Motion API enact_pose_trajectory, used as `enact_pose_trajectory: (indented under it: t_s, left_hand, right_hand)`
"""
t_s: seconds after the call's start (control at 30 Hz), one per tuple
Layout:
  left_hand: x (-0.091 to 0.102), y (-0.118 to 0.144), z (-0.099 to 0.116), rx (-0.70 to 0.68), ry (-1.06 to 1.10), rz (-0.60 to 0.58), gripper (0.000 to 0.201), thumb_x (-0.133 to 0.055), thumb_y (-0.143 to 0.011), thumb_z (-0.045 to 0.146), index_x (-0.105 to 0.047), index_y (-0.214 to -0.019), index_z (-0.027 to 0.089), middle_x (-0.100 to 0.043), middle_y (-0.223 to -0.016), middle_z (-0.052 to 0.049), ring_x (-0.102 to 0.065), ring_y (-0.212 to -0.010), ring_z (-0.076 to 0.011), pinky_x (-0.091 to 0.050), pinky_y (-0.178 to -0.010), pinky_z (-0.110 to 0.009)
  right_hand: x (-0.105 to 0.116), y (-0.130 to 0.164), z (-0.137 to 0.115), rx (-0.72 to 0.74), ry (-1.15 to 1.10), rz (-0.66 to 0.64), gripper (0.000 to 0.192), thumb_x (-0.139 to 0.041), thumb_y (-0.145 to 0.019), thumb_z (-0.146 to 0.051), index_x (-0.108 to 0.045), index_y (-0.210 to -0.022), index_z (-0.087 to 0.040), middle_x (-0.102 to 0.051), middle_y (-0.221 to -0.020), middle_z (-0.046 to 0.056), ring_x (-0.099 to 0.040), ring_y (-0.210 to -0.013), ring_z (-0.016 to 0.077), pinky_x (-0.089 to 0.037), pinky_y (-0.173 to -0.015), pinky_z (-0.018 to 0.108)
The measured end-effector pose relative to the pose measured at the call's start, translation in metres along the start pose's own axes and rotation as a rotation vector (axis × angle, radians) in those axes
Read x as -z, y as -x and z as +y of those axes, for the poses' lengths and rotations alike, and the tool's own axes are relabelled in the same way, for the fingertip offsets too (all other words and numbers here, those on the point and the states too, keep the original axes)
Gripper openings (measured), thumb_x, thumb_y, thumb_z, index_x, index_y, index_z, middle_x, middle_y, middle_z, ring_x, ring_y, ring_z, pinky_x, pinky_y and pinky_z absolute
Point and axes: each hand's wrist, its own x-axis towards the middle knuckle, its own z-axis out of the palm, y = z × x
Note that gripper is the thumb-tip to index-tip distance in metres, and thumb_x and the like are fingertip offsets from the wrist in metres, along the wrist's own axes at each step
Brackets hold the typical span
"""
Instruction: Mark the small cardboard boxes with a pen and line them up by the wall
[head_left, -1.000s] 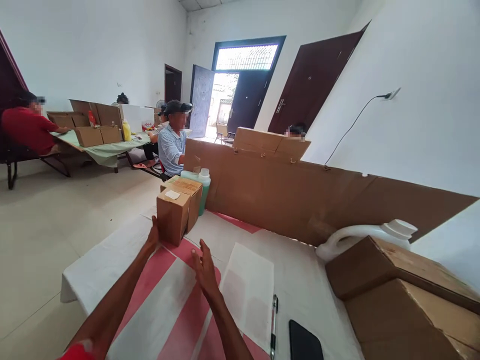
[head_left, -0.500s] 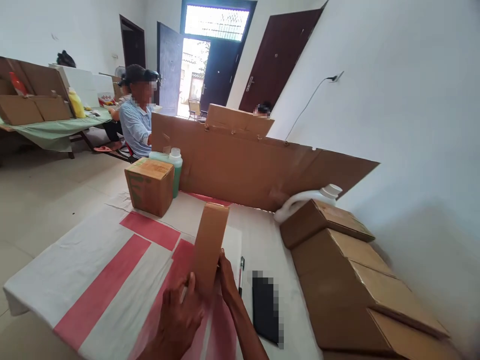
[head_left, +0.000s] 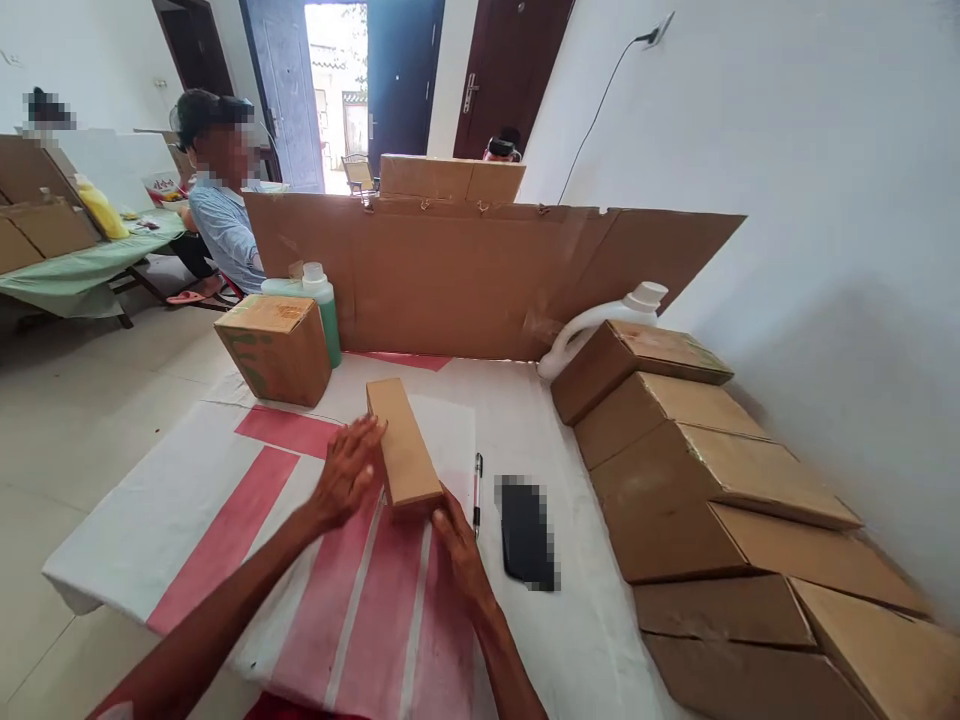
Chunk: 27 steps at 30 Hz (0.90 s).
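Head view: a long flat cardboard box (head_left: 403, 446) lies on the red-and-white covered tabletop (head_left: 225, 500). The left hand (head_left: 346, 473) rests open against the box's left side, fingers spread; the right hand (head_left: 459, 545) touches its near end, fingers loosely extended, gripping nothing. A pen (head_left: 477, 483) and a dark phone (head_left: 526, 532) lie just right of the box.

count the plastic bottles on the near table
2: a green bottle behind the closed carton at the far left, and a white jug lying behind the box stack. More may be hidden.
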Motion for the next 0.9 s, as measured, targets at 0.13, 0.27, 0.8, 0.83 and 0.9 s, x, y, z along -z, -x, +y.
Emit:
enact_pose_trajectory:
  t_s: [0.13,0.27,0.8,0.83,0.9]
  left_hand:
    - [-0.009,-0.051,-0.035,-0.011,-0.052,-0.103,0.070,-0.043,-0.084,0.010,-0.048,-0.152,0.024,-0.045,-0.159,-0.010,-0.032,-0.151,-0.0298,-0.026,-0.122,-0.051]
    - [-0.015,-0.067,-0.038,-0.044,-0.092,-0.106,0.074,-0.052,-0.076,0.010,-0.053,-0.148,0.025,-0.049,-0.154,-0.011,-0.037,-0.146,-0.0327,-0.029,-0.119,-0.052]
    - [0.022,0.002,0.051,0.112,-0.062,-0.060,0.043,-0.057,-0.095,0.049,-0.067,-0.122,0.018,-0.066,-0.105,-0.011,-0.061,-0.096,-0.0296,-0.047,-0.090,-0.045]
    - [0.019,0.007,0.051,0.149,0.022,-0.085,0.041,-0.056,-0.095,0.050,-0.068,-0.120,0.019,-0.067,-0.105,-0.010,-0.062,-0.097,-0.0285,-0.047,-0.090,-0.044]
    - [0.012,0.016,0.047,0.249,0.181,-0.131,0.038,-0.054,-0.096,0.051,-0.070,-0.113,0.022,-0.068,-0.101,-0.008,-0.064,-0.093,-0.0261,-0.048,-0.088,-0.041]
  right_hand:
    - [-0.017,0.005,0.024,0.136,0.176,0.026,0.115,-0.088,-0.063,-0.056,-0.031,-0.157,-0.022,-0.043,-0.156,0.018,-0.045,-0.144,0.0354,-0.040,-0.117,0.052]
    - [-0.038,-0.009,0.032,0.182,0.284,0.270,0.104,-0.091,-0.055,-0.048,-0.044,-0.142,-0.015,-0.053,-0.143,0.022,-0.048,-0.138,0.0395,-0.040,-0.115,0.057]
    - [0.031,-0.025,-0.077,0.068,-0.190,0.135,0.056,-0.067,-0.084,-0.063,-0.063,-0.125,-0.026,-0.073,-0.118,0.005,-0.067,-0.102,0.0253,-0.053,-0.081,0.034]
    - [0.030,-0.027,-0.076,0.030,-0.158,0.134,0.055,-0.066,-0.083,-0.067,-0.066,-0.118,-0.024,-0.074,-0.109,0.004,-0.067,-0.095,0.0244,-0.053,-0.075,0.032]
    - [0.028,-0.031,-0.073,-0.027,-0.117,0.113,0.059,-0.060,-0.083,-0.075,-0.070,-0.104,-0.021,-0.075,-0.096,0.005,-0.066,-0.085,0.0233,-0.051,-0.065,0.030]
